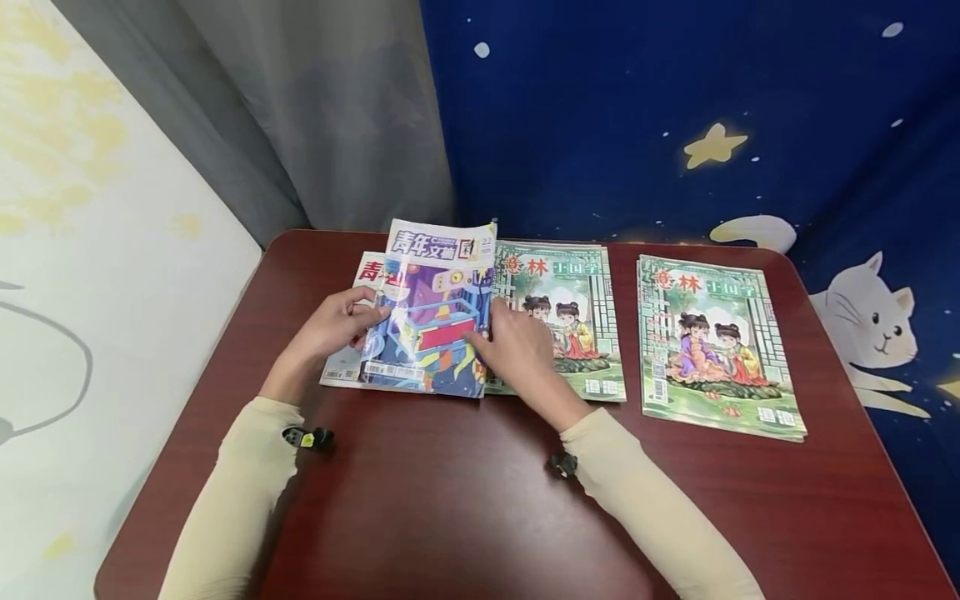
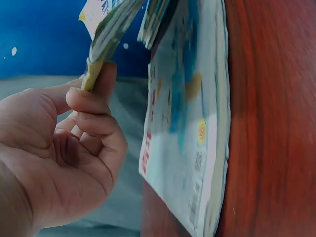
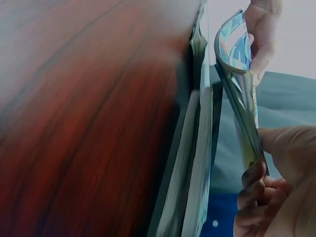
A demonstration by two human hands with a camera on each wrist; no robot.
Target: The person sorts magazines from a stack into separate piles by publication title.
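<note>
A magazine with a purple and blue cover (image 1: 442, 287) is held between both hands, raised above the table and slightly bent. My left hand (image 1: 333, 325) pinches its left edge between thumb and fingers, as the left wrist view shows at the magazine's edge (image 2: 101, 54). The right hand (image 1: 525, 346) grips the opposite edge, thumb on the cover and fingers behind. Below it lies a pale magazine with red lettering (image 1: 341, 367), partly covered. Right of that sits a green-covered magazine stack (image 1: 588, 387), partly hidden by the right hand and the held magazine.
Another stack of green magazines (image 1: 720, 408) lies farther right on the reddish-brown table (image 1: 450, 500). Behind the table hang a grey curtain (image 1: 352, 108) and a blue curtain (image 1: 585, 117) with stars and a cat. A white wall (image 1: 97, 275) stands at the left.
</note>
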